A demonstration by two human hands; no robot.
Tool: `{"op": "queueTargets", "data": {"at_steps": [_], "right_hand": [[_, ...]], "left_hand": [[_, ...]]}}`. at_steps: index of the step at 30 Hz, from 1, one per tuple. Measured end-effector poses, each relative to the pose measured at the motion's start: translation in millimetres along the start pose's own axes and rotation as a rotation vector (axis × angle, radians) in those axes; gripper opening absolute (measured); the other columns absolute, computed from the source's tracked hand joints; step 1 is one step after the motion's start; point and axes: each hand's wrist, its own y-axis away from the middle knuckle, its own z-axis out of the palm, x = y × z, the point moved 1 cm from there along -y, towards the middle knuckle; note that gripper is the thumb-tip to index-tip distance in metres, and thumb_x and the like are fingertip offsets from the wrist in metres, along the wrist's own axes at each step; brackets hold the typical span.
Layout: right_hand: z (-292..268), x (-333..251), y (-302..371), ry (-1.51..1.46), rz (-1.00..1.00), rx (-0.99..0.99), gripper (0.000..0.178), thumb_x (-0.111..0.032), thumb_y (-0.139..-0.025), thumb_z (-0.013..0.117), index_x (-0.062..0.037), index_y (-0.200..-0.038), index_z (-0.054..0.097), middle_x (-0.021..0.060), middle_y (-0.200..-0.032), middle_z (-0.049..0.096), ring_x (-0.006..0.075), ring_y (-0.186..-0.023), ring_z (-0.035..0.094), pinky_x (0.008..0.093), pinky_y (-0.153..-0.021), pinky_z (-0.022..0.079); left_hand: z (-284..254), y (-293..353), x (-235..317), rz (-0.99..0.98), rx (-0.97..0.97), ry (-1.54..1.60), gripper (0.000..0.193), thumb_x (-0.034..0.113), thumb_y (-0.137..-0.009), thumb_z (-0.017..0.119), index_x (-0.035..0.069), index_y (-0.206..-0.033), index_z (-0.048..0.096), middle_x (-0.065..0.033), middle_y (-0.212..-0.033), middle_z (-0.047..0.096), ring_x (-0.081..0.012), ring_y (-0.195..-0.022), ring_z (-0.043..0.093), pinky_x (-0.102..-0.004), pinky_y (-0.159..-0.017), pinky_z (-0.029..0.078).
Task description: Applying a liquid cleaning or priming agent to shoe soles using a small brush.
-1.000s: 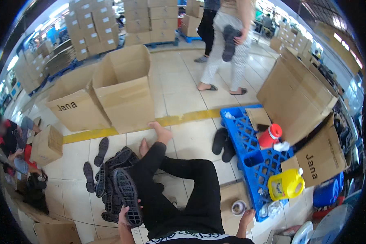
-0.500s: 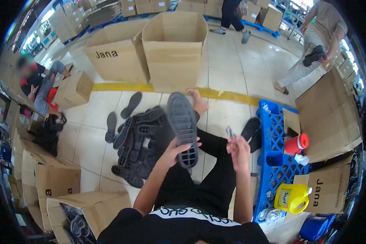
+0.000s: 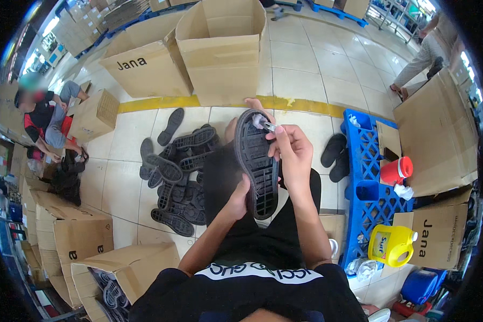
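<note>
My left hand (image 3: 239,197) grips a dark shoe sole (image 3: 252,153) along its left edge near the heel. The sole stands tilted over my lap, its ribbed and gridded hollow side facing me. In my right hand (image 3: 292,155) the fingers pinch a small metal clip-like tool (image 3: 269,126) with a pale wad (image 3: 258,119) at its tip. That wad touches the inside of the sole at the toe end. A loose heap of similar dark soles (image 3: 172,173) lies on the tiled floor to the left of my legs.
At right stands a blue pallet (image 3: 361,191) with a red jug (image 3: 396,170) and yellow bottle (image 3: 393,245). Black slippers (image 3: 335,155) lie beside it. Large cartons (image 3: 220,75) stand ahead, and a box of soles (image 3: 139,268) at lower left. One person (image 3: 48,118) sits left; another (image 3: 426,59) is at far right.
My right hand has moved left, bringing the tool from beside the sole onto its toe end. The sole has shifted slightly right and tilted. The person at right has moved farther right.
</note>
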Motion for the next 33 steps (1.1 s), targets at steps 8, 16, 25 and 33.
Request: {"op": "queueTargets", "data": {"at_steps": [8,16,25,33], "right_hand": [[-7,9,-4,0.028,-0.086,-0.047,0.017,-0.016,-0.097,0.054,0.0002,-0.093,0.058,0.0061,-0.081,0.064,0.0058,-0.060,0.054,0.0208,-0.051,0.040],[-24,-13,21,0.689,-0.338,-0.529,0.008,-0.006,-0.088,0.060,-0.0008,-0.094,0.057,0.0152,-0.081,0.055,0.0320,-0.069,0.059,0.0350,-0.062,0.047],[-46,16,91,0.702,-0.137,-0.579,0.014,-0.010,-0.088,0.060,-0.0043,-0.099,0.054,0.0156,-0.088,0.059,0.0356,-0.073,0.062,0.0404,-0.062,0.050],[-65,1,76,0.700,-0.124,-0.419,0.011,-0.003,-0.084,0.064,0.0007,-0.093,0.059,0.0136,-0.089,0.061,0.0306,-0.076,0.062,0.0347,-0.066,0.051]], "left_hand": [[-8,3,-11,-0.009,0.026,-0.085,0.071,0.061,-0.095,0.032,0.001,-0.133,0.044,-0.0125,-0.122,0.058,-0.0202,-0.112,0.056,-0.0361,-0.099,0.042],[-11,4,13,-0.141,0.012,0.004,0.069,0.059,-0.097,0.027,0.002,-0.132,0.043,-0.0149,-0.116,0.061,-0.0245,-0.103,0.062,-0.0365,-0.088,0.051],[-10,-19,20,0.044,0.071,0.180,0.075,0.061,-0.096,0.015,0.003,-0.139,0.038,-0.0210,-0.128,0.054,-0.0321,-0.112,0.058,-0.0434,-0.095,0.048],[-14,-14,13,0.010,0.093,0.256,0.073,0.062,-0.096,0.022,0.003,-0.136,0.040,-0.0176,-0.127,0.054,-0.0281,-0.111,0.058,-0.0422,-0.092,0.049]]}}
